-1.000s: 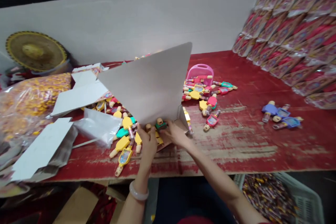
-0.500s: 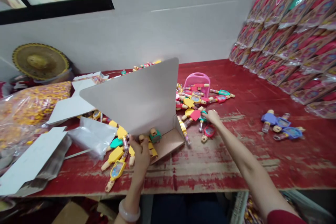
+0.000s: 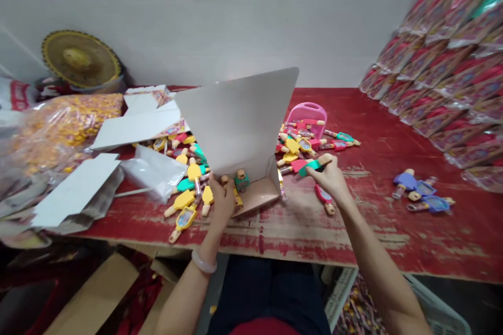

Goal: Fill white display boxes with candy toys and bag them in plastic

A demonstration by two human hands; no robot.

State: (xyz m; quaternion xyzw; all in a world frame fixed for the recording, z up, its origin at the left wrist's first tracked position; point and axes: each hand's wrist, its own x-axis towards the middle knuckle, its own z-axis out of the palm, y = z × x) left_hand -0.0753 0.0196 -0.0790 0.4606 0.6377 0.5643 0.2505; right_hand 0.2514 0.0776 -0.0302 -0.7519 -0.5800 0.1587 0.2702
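An open cardboard box point(image 3: 259, 193) with a tall grey-white flap point(image 3: 239, 120) stands on the red table. My left hand point(image 3: 223, 196) is curled at the box's left side, its fingers by a yellow piece point(image 3: 238, 198); whether it grips that piece or the box edge is hidden. Inside the box a green piece point(image 3: 242, 182) stands beside the yellow one. My right hand point(image 3: 328, 172) holds a green toy point(image 3: 309, 167) just right of the box, above the mixed pile. A red toy point(image 3: 323, 193) lies below that hand.
Yellow toys point(image 3: 184, 216) lie left of the box, near a clear plastic bag point(image 3: 157, 167). A pink plastic piece point(image 3: 310, 111) stands behind the right pile. Purple toys point(image 3: 424, 188) lie at the right. Packaged goods point(image 3: 451, 73) are stacked along the right side.
My right hand has picked up the green toy from the pile and lifted it slightly. My left hand remains at the box. The camera view has shifted, bringing more of the floor area into sight.
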